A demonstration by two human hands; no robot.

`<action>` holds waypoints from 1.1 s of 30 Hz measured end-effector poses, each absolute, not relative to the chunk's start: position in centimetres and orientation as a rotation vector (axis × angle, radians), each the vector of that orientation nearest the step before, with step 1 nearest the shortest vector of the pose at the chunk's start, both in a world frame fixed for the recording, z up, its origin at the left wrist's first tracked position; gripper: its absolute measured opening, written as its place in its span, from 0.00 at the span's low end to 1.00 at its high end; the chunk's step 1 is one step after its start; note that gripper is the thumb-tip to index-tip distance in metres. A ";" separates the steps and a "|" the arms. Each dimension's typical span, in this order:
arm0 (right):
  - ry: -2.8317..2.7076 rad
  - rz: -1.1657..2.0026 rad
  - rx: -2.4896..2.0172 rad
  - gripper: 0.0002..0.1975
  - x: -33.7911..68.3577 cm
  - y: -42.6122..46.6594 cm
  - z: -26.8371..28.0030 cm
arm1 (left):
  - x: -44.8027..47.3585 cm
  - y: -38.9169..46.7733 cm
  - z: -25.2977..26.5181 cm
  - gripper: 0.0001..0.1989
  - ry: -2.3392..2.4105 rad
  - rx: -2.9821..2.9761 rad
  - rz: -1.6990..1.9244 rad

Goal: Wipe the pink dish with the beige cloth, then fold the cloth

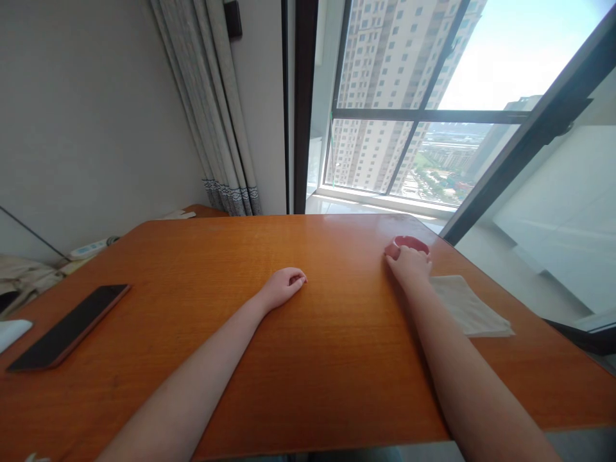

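Observation:
My right hand (412, 262) is at the far right part of the wooden table (337, 372), its fingers closed on the near side of a small round pink bowl (407, 242). The bowl's rim shows beyond my knuckles, while my hand hides its near wall. Just to the right of that wrist, a folded pale cloth (469, 308) lies flat, partly covered by my forearm. Near the middle of the tabletop rests my left hand (285, 286), fingers curled into a loose fist with nothing visible inside.
On the left of the table lies a flat black tablet-like device (72, 327) with a reddish edge. A white object (13, 332) sits beside it at the frame's edge. Behind the left edge is a white power strip (89, 249). A grey curtain (212, 102) hangs beyond, near a large window.

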State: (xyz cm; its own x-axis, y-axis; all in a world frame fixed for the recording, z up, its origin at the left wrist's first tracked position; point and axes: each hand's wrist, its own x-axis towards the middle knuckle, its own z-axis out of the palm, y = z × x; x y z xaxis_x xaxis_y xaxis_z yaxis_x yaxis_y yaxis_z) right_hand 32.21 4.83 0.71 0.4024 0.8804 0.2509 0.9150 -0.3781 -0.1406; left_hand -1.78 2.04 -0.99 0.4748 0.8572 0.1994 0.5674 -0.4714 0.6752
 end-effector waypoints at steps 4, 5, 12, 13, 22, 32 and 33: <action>-1.667 -0.223 -2.250 0.16 33.2 5.2 0.6 | -1.7 2.1 -1.4 0.13 1.170 2.196 0.721; -1.716 -0.240 -2.162 0.15 33.0 5.3 0.7 | -1.7 2.2 -1.5 0.13 1.170 2.183 0.727; -2.252 -0.226 -1.325 0.07 23.4 3.9 2.1 | -1.8 1.5 -0.8 0.32 1.235 2.404 1.030; -2.324 -0.206 -1.217 0.06 21.5 3.3 2.2 | -1.8 1.3 -0.4 0.34 1.225 2.538 1.046; -2.425 0.034 -0.918 0.07 16.4 0.9 1.1 | -1.8 1.1 1.3 0.13 1.142 2.996 0.746; -2.076 0.133 -1.287 0.18 17.2 2.2 -2.1 | -6.7 2.9 1.5 0.15 1.937 2.588 1.118; -2.122 0.132 -1.321 0.17 17.1 2.3 -2.4 | -7.7 3.2 1.6 0.15 2.072 2.509 1.115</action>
State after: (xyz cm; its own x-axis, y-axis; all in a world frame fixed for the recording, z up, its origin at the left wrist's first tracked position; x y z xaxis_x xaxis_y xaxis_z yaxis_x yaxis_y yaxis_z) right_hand 17.15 2.32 -2.39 -0.3009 0.8380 0.4552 0.7752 0.4929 -0.3951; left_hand -7.70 3.19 1.55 0.0849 0.7640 0.6396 0.9546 -0.2464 0.1675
